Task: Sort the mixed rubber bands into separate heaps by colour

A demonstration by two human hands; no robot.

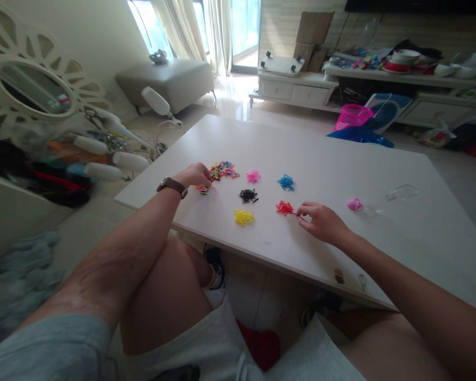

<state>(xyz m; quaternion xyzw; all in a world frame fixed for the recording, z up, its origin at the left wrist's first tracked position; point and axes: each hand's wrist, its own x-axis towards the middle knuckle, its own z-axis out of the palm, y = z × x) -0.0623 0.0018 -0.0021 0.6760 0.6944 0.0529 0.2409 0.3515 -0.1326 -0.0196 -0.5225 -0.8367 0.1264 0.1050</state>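
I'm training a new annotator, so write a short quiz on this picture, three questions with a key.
1. Multiple choice: what colour is the pile nearest the right hand?
a) blue
b) red
c) yellow

2. True or false: in the picture, the black pile lies between the pink pile and the yellow pile.

3. Fill in: the person wears a watch on the ____ wrist.

Key:
1. b, the red pile
2. True
3. left
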